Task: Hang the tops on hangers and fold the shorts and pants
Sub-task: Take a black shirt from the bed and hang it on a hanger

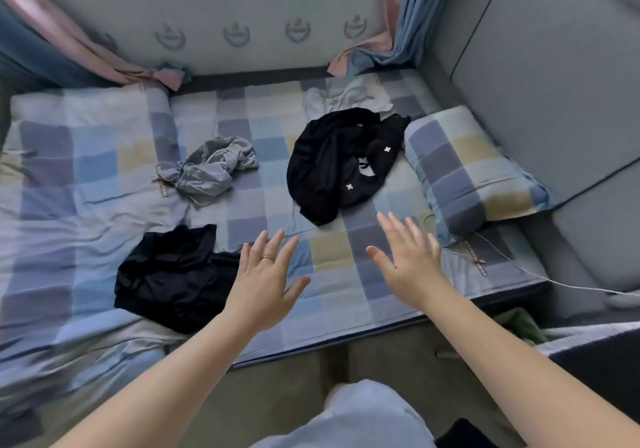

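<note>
both hands reach out over the checked bed (pixel 339 250), palms down, fingers spread, holding nothing. the left hand (pixel 266 281) wears a ring (pixel 267 258) and hovers just beside a dark garment (pixel 173 274) lying flat near the front edge. the right hand (pixel 408 257) hangs near a crumpled black top (pixel 339 160) with small white marks, mid-bed. a bunched grey garment (pixel 214 167) lies left of it, well apart. a pale garment (pixel 346 98) sits behind the black top, touching it. a checked pillow (pixel 464 174) lies at the right, a white cable (pixel 519 267) trailing below it.
</note>
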Motion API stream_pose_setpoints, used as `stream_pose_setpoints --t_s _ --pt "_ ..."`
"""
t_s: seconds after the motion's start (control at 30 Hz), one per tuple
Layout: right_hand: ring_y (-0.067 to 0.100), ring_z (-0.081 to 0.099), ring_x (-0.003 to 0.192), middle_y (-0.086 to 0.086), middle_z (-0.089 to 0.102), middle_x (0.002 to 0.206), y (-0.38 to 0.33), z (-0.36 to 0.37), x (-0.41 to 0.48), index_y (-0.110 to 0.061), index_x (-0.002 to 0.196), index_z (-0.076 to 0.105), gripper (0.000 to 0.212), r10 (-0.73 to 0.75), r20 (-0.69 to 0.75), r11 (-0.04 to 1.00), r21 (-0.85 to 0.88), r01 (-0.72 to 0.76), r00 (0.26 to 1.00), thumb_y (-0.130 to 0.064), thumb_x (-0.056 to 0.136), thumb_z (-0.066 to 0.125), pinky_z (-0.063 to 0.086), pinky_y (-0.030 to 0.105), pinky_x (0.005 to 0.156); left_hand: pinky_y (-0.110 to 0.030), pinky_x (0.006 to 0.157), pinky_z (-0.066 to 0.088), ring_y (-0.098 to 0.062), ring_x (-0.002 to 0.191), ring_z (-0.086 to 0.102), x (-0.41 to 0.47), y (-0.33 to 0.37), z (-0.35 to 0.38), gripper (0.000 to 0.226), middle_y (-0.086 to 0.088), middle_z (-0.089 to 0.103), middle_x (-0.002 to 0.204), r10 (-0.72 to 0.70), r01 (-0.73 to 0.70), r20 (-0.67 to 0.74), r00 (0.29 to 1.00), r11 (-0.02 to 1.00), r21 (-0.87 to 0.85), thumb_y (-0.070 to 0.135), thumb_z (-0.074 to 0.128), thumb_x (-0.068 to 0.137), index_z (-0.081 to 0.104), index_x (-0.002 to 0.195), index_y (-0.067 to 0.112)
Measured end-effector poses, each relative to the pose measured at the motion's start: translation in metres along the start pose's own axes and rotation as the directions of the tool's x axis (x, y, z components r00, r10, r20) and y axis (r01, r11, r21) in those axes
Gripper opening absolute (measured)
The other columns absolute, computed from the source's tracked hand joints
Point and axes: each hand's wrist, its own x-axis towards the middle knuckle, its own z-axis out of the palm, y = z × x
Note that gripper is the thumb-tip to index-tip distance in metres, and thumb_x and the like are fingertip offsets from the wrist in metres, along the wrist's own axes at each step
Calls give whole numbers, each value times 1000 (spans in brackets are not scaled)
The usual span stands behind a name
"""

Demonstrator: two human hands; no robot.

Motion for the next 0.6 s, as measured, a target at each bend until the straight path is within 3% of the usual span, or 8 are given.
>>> stream_pose_setpoints --t_s 0.17,0.33,0.6 --pt "14 -3 154 -12 2 168 65 45 89 -37 159 -1 68 62 194 998 -17 -60 979 -62 101 23 1 50 121 -48 124 -1 -25 155 -7 96 5 51 74 0 3 169 -89 88 152 984 996 9 65 29 99 10 160 29" --pt "17 3 154 -8 7 168 129 114 178 -35 160 2 66 157 285 988 -35 -153 946 -58 102 27 6 50 120 -47 124 2 -26 155 -6 182 -3 130 74 -1 3 169 -115 117 297 948 993 9 64 29 99 9 160 28" --pt "21 10 153 -4 13 167 200 244 327 -32 160 5 66 186 271 981 -102 -164 945 -53 103 32 12 51 121 -46 123 9 -31 153 2 330 -35 282 71 -6 7 168 23 -48 393 919 997 53 55 42 99 14 157 25"
